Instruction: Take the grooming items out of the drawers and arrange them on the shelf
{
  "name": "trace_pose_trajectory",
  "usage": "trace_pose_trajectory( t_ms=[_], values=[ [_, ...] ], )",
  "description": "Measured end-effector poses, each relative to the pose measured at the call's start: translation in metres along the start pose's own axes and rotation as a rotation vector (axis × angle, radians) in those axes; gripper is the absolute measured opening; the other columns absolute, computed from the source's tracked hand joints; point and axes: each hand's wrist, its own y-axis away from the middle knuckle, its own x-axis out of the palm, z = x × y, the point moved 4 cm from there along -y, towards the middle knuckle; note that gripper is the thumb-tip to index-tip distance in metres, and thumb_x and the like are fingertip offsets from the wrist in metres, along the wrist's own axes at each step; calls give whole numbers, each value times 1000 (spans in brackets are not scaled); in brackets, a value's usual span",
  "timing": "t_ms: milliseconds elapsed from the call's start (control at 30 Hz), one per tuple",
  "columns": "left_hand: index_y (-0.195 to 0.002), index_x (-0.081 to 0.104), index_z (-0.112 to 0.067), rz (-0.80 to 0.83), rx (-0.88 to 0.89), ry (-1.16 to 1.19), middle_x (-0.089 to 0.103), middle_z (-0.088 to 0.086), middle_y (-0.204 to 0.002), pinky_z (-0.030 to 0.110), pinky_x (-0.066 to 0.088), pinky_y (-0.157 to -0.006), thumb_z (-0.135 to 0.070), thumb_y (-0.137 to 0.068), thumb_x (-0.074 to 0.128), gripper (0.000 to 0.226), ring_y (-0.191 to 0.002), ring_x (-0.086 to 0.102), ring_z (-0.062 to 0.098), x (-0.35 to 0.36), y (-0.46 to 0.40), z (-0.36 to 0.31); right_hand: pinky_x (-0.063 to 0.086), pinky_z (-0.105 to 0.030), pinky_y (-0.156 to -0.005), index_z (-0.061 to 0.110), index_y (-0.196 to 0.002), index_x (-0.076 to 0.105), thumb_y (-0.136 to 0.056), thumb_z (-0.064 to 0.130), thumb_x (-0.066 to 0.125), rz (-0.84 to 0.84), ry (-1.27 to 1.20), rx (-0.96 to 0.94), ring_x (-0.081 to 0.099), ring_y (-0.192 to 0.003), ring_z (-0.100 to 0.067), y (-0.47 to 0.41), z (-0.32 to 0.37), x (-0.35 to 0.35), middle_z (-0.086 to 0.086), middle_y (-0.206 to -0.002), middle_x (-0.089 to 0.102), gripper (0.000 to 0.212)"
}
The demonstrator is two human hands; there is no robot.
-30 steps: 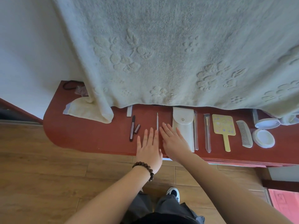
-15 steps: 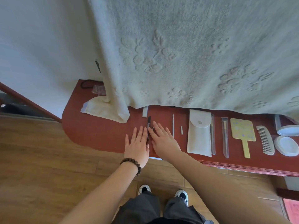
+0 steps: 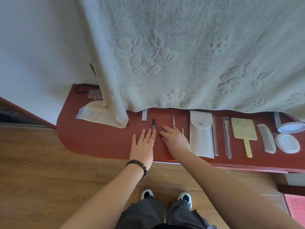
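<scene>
Red shelf (image 3: 99, 142) above wooden floor (image 3: 41, 179), towel (image 3: 181, 55) draped

On the shelf (image 3: 99, 142), the pouch (image 3: 200, 138) lies left of the mirror (image 3: 243, 129). The comb (image 3: 266, 138) lies right of the mirror. A towel (image 3: 181, 55) hangs behind them.

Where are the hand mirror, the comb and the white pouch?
hand mirror (image 3: 244, 130): head view, middle of the yellow face.
comb (image 3: 266, 138): head view, on the teeth at mid-length.
white pouch (image 3: 201, 138): head view, body below the snap flap.
</scene>
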Motion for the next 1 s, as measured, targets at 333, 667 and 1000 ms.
trace_pose_trajectory(
  t_ms=[333,667,1000],
  values=[
    [-152,-9,-22,20,44,12,1,-4,-162,48,2,-121,-15,-103,30,63,-149,-6,18,1,-5,-21,15,-27,-116,17,-141,44,-93,10,55,36,-131,23,27,-142,-21,-14,-12,-17,-1,-148,42,50],
    [-153,-4,-21,14,8,34,3,-4,-162,46,4,-121,-21,-104,26,57,-149,-2,16,0,-3,-18,28,-37,-112,24,-140,44,-92,17,58,65,-154,46,26,-143,-23,-16,-15,-9,6,-147,44,51],
    [-153,-3,-20,-20,10,23,2,1,-162,43,6,-121,-36,-103,26,60,-149,0,18,-8,5,-21,21,-33,-118,25,-145,36,-93,25,57,-7,-186,28,22,-145,-22,-3,-26,-17,6,-154,30,56]
  ],
)
